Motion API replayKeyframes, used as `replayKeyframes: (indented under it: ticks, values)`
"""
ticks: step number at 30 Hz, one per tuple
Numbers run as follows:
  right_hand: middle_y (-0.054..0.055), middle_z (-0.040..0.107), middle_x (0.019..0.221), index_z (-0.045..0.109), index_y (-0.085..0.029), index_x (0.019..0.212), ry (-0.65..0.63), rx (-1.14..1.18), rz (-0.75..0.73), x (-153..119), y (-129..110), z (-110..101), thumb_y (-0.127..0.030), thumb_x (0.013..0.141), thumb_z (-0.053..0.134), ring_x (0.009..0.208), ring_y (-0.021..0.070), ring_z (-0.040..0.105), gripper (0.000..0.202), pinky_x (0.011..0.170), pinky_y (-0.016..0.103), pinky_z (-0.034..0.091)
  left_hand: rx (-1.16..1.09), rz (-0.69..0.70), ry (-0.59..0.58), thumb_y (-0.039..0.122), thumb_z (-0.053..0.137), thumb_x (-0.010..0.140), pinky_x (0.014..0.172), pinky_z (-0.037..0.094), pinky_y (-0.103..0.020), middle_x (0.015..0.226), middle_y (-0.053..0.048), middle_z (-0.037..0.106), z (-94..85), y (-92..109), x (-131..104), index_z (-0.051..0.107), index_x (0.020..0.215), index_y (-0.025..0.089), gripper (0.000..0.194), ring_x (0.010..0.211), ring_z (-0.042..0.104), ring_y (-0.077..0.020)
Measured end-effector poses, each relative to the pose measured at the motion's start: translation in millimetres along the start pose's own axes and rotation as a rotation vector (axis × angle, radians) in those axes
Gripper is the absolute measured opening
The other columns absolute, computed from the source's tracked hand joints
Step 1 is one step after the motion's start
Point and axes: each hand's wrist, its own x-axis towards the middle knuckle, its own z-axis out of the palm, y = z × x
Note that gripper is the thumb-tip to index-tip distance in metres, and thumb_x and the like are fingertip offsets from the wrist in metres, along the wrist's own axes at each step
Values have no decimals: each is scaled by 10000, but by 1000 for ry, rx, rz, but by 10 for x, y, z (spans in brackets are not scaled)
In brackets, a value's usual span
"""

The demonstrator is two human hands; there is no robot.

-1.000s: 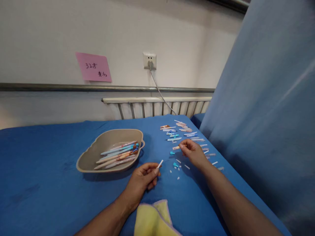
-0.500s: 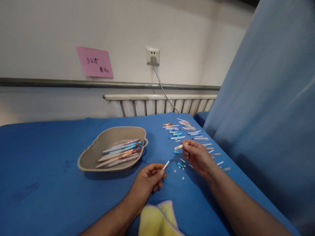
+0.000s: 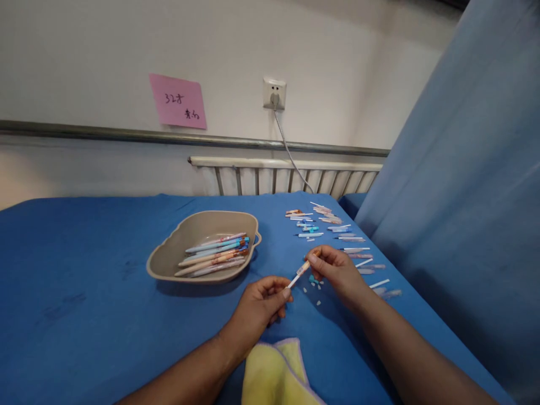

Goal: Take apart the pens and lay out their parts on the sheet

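Observation:
My left hand (image 3: pixel 265 301) pinches a thin white pen refill (image 3: pixel 292 282) between thumb and fingers. My right hand (image 3: pixel 340 273) grips a short, pale orange pen barrel (image 3: pixel 302 269) with dark print on it. The refill's upper end meets the barrel's lower end; whether it sits inside, I cannot tell. Just below my right fingers lie a teal pen part (image 3: pixel 313 279) and several small white bits (image 3: pixel 318 303). Left of my hands, a beige basin (image 3: pixel 166 259) holds several blue, orange and clear pens (image 3: pixel 217 256).
Groups of loose pen parts (image 3: pixel 310 235) lie along the right side of the blue-covered table (image 3: pixel 105 326). A yellow cloth (image 3: pixel 270 374) rests at the front edge. A blue curtain (image 3: pixel 464 169) hangs at the right; a white railing (image 3: pixel 253 163) runs behind.
My hands have come together, so the refill and the orange barrel now meet end to end. The view has shifted slightly, moving the basin a little to the right in the picture.

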Motion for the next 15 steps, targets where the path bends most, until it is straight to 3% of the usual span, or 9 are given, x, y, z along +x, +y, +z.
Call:
replayKeyframes:
  ticks: [8,15]
  values:
    - [-42,493,550,564,-165,730,-108,-118,1,-45,-11,80,-442,749,593,485,90,443,279,500,230,353,10,-16,-14,371,663,678,393,301,-168,633,16,595,25,42,-16,617,819,143,272,431,458,-54]
    - [-45,495,584,565,-163,724,-158,-92,45,-75,24,154,-436,732,618,482,77,449,278,483,217,364,-26,26,-13,339,669,679,436,351,-170,666,27,580,47,-4,-24,569,879,152,292,447,473,-50]
